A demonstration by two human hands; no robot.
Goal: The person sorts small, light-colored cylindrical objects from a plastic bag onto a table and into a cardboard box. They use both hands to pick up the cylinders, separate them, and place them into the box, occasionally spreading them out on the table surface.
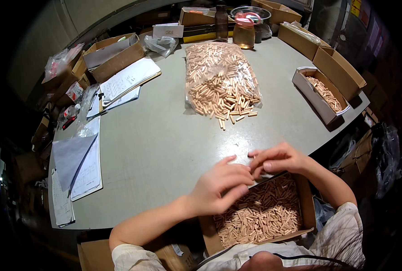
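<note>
My left hand (225,186) reaches over the near edge of the grey table, its fingers stretched out to the right and its thumb apart. Close to its fingertips is my right hand (276,159), slightly blurred, with loosely bent, spread fingers. I see nothing held in either hand, though the gap between the fingertips is partly hidden. Just below both hands, an open cardboard box (307,203) sits against my body. It is filled with small wooden dowels (259,221), partly shaded by my hands.
A clear plastic bag (216,63) spills more dowels onto the table (155,135). At the right stands a narrow box (316,97) of dowels beside an empty carton (341,67). Papers (85,167) lie along the left edge. A lidded jar (244,34) and boxes line the back.
</note>
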